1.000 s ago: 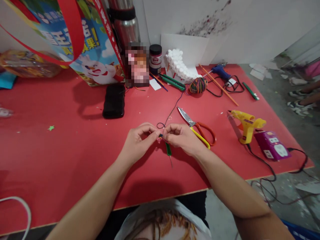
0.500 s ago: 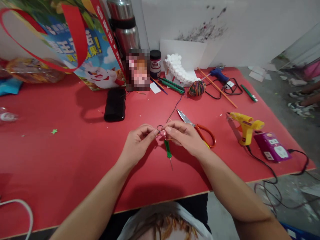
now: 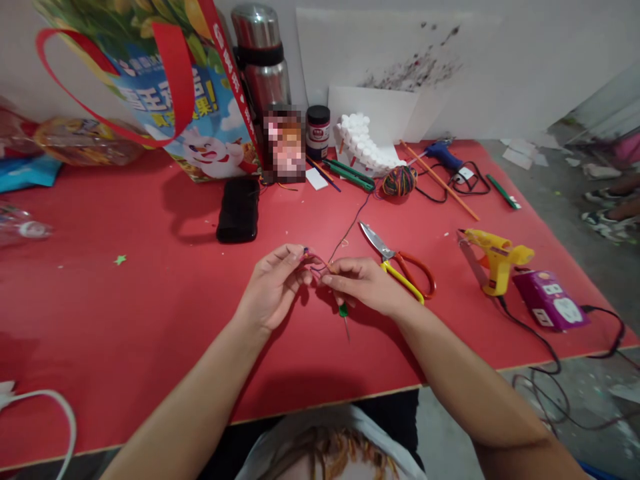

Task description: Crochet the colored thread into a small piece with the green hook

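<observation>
Over the table's middle, my left hand (image 3: 270, 287) pinches one end of a small loop of multicoloured yarn (image 3: 317, 257) between thumb and forefinger. The fingertips of my right hand (image 3: 364, 283) close on the same yarn at its other side. From there a dark strand runs up to a multicoloured yarn ball (image 3: 399, 181). Under my right hand lies a thin-tipped tool with a green handle (image 3: 343, 310), partly covered by the fingers. Scissors (image 3: 400, 265) with orange and yellow grips rest open just beyond that hand.
A yellow glue gun (image 3: 497, 257) and a purple box (image 3: 550, 300) with cords stand at the right. Behind are a black case (image 3: 238, 210), a gift bag (image 3: 200, 113), a steel flask (image 3: 265, 73), a dark jar (image 3: 318, 132), a green cutter (image 3: 350, 175) and a white model (image 3: 367, 143).
My hands have shifted, and the yarn loop now stretches more openly between them. My right hand covers more of the green handle. The whole view has moved slightly.
</observation>
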A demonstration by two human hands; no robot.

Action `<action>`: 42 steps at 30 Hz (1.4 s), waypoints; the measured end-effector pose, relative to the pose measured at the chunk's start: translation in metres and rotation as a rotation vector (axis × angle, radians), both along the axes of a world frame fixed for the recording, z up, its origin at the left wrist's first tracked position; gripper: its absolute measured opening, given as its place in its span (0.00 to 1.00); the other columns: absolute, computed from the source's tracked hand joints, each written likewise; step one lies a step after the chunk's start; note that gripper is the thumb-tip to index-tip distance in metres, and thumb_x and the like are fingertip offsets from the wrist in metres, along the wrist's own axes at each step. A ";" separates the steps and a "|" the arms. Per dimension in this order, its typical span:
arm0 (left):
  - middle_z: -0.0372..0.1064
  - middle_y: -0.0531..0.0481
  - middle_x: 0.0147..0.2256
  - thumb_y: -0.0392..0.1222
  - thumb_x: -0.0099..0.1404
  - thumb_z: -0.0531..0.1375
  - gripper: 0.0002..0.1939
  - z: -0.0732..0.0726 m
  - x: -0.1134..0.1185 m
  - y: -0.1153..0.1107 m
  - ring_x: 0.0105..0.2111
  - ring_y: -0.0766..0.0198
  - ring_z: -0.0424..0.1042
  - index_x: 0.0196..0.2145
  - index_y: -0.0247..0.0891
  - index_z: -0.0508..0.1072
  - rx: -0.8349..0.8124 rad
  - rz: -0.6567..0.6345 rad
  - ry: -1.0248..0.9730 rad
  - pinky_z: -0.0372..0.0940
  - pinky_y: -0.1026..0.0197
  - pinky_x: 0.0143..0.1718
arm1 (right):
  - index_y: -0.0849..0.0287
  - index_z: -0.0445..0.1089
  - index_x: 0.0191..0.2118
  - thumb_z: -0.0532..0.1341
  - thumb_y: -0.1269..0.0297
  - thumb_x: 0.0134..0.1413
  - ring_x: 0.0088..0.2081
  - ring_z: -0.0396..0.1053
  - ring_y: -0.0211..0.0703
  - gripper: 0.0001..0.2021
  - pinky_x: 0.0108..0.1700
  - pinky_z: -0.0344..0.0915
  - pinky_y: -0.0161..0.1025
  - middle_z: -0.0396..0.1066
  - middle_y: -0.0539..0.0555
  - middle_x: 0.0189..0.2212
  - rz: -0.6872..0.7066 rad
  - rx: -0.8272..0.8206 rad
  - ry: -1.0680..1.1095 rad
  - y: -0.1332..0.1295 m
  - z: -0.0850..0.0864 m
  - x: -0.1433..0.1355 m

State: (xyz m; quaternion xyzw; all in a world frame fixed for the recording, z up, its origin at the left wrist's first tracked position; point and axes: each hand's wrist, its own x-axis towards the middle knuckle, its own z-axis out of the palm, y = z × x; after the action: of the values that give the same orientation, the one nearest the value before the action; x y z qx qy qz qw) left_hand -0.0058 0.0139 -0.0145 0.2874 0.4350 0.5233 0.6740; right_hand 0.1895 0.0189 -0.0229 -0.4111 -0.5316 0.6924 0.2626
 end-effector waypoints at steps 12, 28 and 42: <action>0.74 0.47 0.29 0.42 0.56 0.73 0.09 -0.004 -0.002 0.005 0.26 0.70 0.69 0.30 0.34 0.81 -0.026 -0.033 -0.005 0.58 0.70 0.21 | 0.58 0.75 0.44 0.71 0.60 0.56 0.18 0.55 0.28 0.12 0.18 0.51 0.31 0.70 0.45 0.25 -0.407 0.222 0.073 0.010 0.005 0.015; 0.70 0.53 0.23 0.46 0.62 0.70 0.11 -0.006 0.008 -0.006 0.22 0.71 0.65 0.31 0.36 0.78 0.050 -0.057 0.190 0.57 0.69 0.23 | 0.55 0.77 0.42 0.62 0.65 0.66 0.32 0.71 0.39 0.05 0.33 0.67 0.38 0.76 0.54 0.36 -0.472 0.838 -0.264 -0.002 0.004 0.007; 0.70 0.52 0.32 0.44 0.64 0.69 0.08 -0.001 0.009 -0.011 0.25 0.72 0.62 0.33 0.38 0.78 0.185 -0.118 0.343 0.58 0.67 0.24 | 0.55 0.72 0.35 0.64 0.66 0.60 0.26 0.67 0.36 0.02 0.29 0.63 0.37 0.71 0.48 0.27 -0.309 0.544 -0.162 -0.004 -0.004 -0.004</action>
State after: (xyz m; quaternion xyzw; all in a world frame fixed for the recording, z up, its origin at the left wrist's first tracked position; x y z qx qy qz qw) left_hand 0.0028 0.0029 -0.0158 0.4580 0.4758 0.4640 0.5903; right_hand 0.1856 0.0150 -0.0272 -0.4554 -0.6477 0.4420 0.4216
